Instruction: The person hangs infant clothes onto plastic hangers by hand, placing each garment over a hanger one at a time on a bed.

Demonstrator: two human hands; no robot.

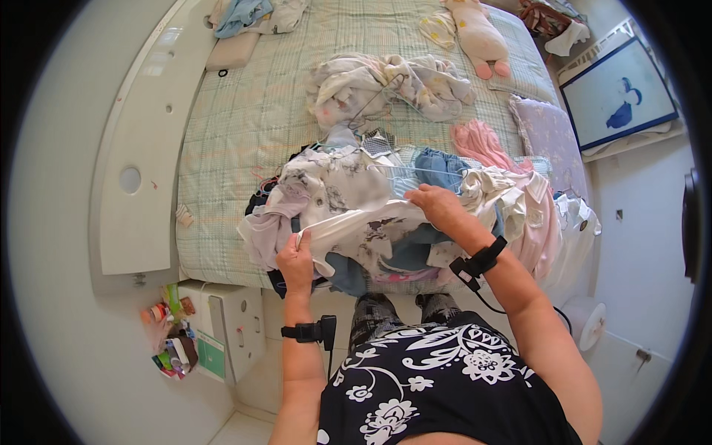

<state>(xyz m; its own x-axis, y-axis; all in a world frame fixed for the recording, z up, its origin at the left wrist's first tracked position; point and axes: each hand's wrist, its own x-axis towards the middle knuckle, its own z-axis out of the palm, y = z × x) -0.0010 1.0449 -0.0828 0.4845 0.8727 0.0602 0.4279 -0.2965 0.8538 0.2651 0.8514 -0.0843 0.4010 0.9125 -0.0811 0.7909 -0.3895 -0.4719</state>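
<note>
Between my two hands a white cloth garment (356, 221) is stretched over a heap of clothes at the bed's near edge. My left hand (296, 260) pinches its left end, and my right hand (436, 204) grips its upper right part. Just beyond lies a white garment with grey prints (339, 181). A pale blue plastic hanger (414, 168) rests past my right hand, near a piece of blue denim clothing (440, 165). To the right are cream clothes (492, 186) and a pink garment (538, 222). Lilac cloth (267, 222) lies left of the stretched garment.
Farther up the checked bedspread (250, 122) sits a bundle of pale cloth (356, 83) with hangers on it. A plush toy (481, 39) lies beyond. The white headboard (144, 167) borders the left, above a white bedside cabinet (245, 328). A framed picture (620, 94) stands at right.
</note>
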